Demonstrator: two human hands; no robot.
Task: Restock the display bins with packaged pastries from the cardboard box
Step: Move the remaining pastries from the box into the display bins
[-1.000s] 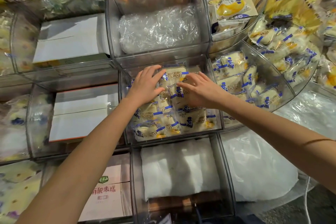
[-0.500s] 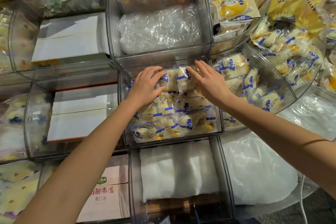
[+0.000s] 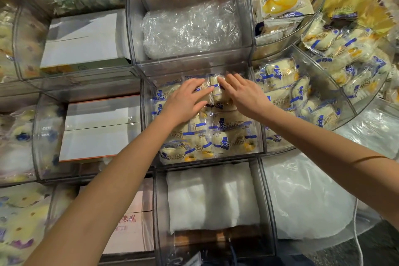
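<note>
Our left fingers [image 3: 195,84] are lying nearly straight and pressing flat on the top layer of packaged pastries [image 3: 228,134]. Our right fingers [image 3: 232,80], also straight, are touching the rearmost packet [image 3: 216,90], which is sitting just between the two sets of fingertips. Neither the left hand [image 3: 183,101] nor the right hand [image 3: 246,95] is gripping or lifting anything. Both are resting close together over the far half of the middle bin [image 3: 145,119].

Back from our fingertips toward the wrists, blue-and-white packets are filling that bin up to its front wall. Just beyond the fingertips, crumpled clear plastic [image 3: 190,28] is lying in the next bin. To the right of the right fingers, a neighbouring bin [image 3: 345,103] is carrying the same pastries. Below our wrists, white padding [image 3: 211,196] is lying in another bin. Well to the left of the left fingers, white boxes [image 3: 97,131] are lying inside bins. We cannot tell whether any of them is the supply carton.

We are judging this as the settling step, with packets already in the bin being patted into neat rows. The next move is calling for light pressure, since the pastries look soft and the wrappers slick. After that, we are needing to lift both hands straight up so that nothing drags out of line. Then we should be going back to the carton for more stock.
</note>
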